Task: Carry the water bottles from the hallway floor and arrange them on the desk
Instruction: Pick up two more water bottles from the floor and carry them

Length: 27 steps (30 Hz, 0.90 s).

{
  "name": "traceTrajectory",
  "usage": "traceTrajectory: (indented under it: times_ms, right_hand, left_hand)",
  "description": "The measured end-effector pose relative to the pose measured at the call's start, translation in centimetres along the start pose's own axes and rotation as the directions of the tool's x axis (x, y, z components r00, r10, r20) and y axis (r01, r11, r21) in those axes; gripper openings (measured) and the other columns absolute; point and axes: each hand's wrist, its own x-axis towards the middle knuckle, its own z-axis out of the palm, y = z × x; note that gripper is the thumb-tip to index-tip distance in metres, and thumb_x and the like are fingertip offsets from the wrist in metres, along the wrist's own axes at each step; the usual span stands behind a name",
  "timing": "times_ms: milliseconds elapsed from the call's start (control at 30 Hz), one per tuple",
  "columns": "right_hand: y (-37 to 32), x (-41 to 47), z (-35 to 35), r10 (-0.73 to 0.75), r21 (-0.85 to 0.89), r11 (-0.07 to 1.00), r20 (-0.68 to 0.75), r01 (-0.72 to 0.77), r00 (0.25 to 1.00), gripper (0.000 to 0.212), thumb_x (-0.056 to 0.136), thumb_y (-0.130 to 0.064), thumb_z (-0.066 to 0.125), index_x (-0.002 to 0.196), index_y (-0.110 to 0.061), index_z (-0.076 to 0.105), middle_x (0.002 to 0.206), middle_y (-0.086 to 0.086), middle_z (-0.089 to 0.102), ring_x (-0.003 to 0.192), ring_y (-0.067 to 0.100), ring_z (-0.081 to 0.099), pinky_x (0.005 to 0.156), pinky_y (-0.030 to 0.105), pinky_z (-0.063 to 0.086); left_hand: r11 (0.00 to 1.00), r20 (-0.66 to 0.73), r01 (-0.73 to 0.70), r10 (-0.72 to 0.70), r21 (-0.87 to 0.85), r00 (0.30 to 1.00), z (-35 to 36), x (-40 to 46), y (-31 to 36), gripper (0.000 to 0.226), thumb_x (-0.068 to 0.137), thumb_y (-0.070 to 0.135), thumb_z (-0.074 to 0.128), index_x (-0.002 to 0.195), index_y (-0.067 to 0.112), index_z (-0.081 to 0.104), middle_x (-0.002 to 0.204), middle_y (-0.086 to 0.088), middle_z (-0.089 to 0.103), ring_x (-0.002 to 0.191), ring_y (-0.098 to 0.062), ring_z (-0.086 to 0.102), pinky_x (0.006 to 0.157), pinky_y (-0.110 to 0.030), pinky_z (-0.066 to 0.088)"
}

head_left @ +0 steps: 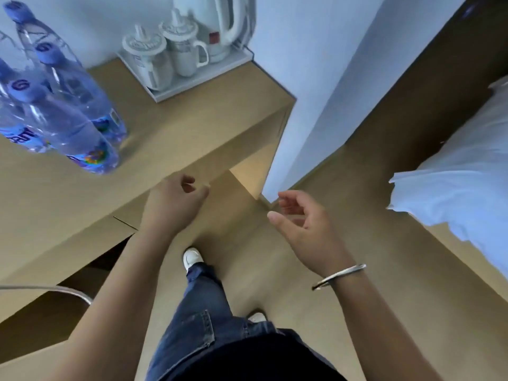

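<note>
Water bottles stand upright in a tight cluster on the desk at its left part, touching one another; clear ribbed plastic, rounded shoulders, blue screw caps with a pale logo, bright multicoloured labels low on the bodies; the exact count is unclear because the frame edge cuts the group off. Desk top is smooth, matte, light tan wood grain with a squared corner and a thin seam line in its front edge.

At the desk's far right corner sits a flat white tray with a low rim; on it two white ceramic mugs with ridged, knobbed lids, one handle showing, and behind them a glossy white kettle with a looped handle and a small red mark.

Left hand hangs over the desk's front edge, fingers loosely curled inward, holding nothing; right hand hovers over the floor, palm turned inward, fingers relaxed and slightly bent, thumb apart, empty; a thin metal bracelet circles that wrist.

Floor is pale wood-look planking, darker brown beyond the wall corner, which is plain and white. A bed with soft, creased white linen fills the right side. Below: dark blue jeans with visible seams, white shoes; a curved metal chair rail at lower left.
</note>
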Motion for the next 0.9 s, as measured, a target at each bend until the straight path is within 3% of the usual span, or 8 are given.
traceTrajectory:
  times_ms: [133,333,567,733,900]
  right_hand:
    - [3.9,-3.1,-5.3,0.097,0.03,0.995,-0.146,-0.094,0.985,0.026,0.084,-0.025,0.065,0.106,-0.03,0.052,0.095,-0.016,0.054,0.098,0.008,0.054,0.087,0.022,0.044]
    - [8.8,-5.0,-12.6,0.249,0.125,0.968,-0.394,-0.217,0.885,0.024,0.084,-0.023,0.064,0.106,-0.025,0.055,0.097,-0.009,0.057,0.095,0.009,0.055,0.077,0.014,0.041]
    - [11.6,-2.3,-21.5,0.334,0.159,0.942,-0.54,-0.296,0.773,0.024,0.085,-0.026,0.063,0.108,-0.024,0.056,0.102,-0.009,0.057,0.097,0.007,0.054,0.076,0.008,0.039]
    - [11.9,2.6,-28.3,0.379,0.183,0.922,-0.604,-0.341,0.701,0.03,0.086,-0.028,0.062,0.114,-0.02,0.056,0.11,-0.007,0.057,0.102,0.006,0.054,0.077,0.011,0.038]
    - [12.4,7.9,-34.0,0.404,0.197,0.909,-0.637,-0.368,0.657,0.027,0.086,-0.03,0.061,0.112,-0.022,0.057,0.109,-0.008,0.058,0.106,0.008,0.054,0.081,0.017,0.038]
  left_hand:
    - [0.972,0.21,-0.232,0.22,0.032,0.953,5.8,-3.8,5.4,0.035,0.086,0.036,0.06,0.113,0.015,0.06,0.09,0.009,0.06,0.088,-0.011,0.058,0.075,-0.026,0.042]
    - [0.844,0.506,-0.534,0.443,0.043,0.74,13.4,-5.8,12.9,0.037,0.084,0.038,0.061,0.118,0.022,0.057,0.101,0.012,0.062,0.094,-0.006,0.06,0.082,-0.026,0.049]
    - [0.722,0.659,-0.692,0.529,-0.019,0.534,22.5,-2.8,23.2,0.035,0.085,0.039,0.061,0.115,0.023,0.058,0.101,0.012,0.061,0.093,-0.006,0.058,0.074,-0.02,0.045]
    - [0.629,0.744,-0.775,0.549,-0.067,0.381,27.8,0.9,31.6,0.037,0.086,0.039,0.06,0.118,0.021,0.057,0.102,0.009,0.061,0.092,-0.008,0.058,0.082,-0.024,0.045]
    - [0.545,0.775,-0.838,0.539,-0.022,0.33,31.4,5.6,38.5,0.042,0.086,0.042,0.058,0.121,0.021,0.056,0.108,0.007,0.061,0.097,-0.012,0.059,0.088,-0.032,0.048]
